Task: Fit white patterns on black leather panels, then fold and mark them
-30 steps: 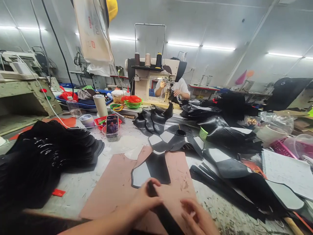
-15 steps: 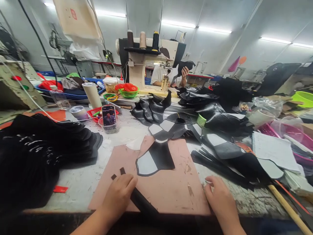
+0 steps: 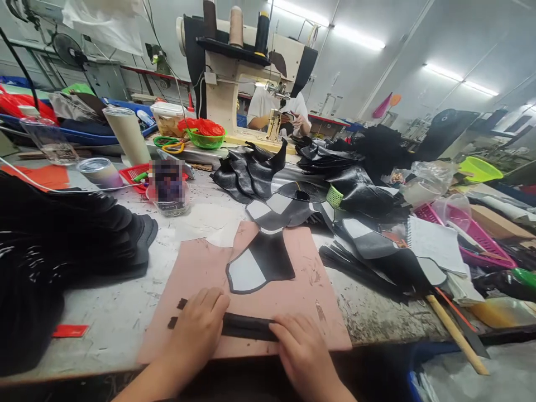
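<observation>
Both hands press flat on a narrow black leather strip (image 3: 247, 327) lying across the near edge of the pink cutting mat (image 3: 310, 290): left hand (image 3: 196, 329) over its left end, right hand (image 3: 301, 349) over its right end, fingers extended rather than curled. Half a second ago the strip sat diagonally under the left hand alone, while the right hand rested on the grey worktable (image 3: 109, 318) beside the mat.

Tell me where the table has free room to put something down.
Bare mat right of the cut piece, and bare table between mat and black pile. Hands press the strip. The right side is crowded.
</observation>
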`<state>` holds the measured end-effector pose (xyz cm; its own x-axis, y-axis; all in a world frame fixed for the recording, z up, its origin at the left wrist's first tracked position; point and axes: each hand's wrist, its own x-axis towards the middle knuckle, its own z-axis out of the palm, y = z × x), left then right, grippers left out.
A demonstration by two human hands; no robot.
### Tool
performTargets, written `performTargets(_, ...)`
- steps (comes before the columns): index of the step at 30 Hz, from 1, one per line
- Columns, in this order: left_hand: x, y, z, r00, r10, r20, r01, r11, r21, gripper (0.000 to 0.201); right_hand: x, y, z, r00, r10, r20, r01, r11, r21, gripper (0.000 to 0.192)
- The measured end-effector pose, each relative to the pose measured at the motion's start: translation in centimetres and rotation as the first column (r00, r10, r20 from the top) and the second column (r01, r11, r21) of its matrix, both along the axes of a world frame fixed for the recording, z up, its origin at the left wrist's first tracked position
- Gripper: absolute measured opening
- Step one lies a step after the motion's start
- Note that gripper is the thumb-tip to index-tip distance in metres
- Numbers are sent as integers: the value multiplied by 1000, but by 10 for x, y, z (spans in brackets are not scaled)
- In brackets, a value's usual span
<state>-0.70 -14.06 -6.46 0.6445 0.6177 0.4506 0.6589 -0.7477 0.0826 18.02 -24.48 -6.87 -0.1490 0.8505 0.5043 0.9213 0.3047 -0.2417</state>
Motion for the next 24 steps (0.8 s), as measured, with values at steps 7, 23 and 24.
performTargets(7,-18,-10,5,938,-298,179,312,948,-57,28,20,1,-12,997,-34,71,31,999,37,29)
performTargets(23,6,-31,-8,960,-277,36,273,958,85,24,7,-3,-28,964,110,241,-150,976,157,39)
performTargets(24,5,-32,-8,963,-266,36,263,962,72,24,6,-4,-31,969,89,231,-126,980,152,40)
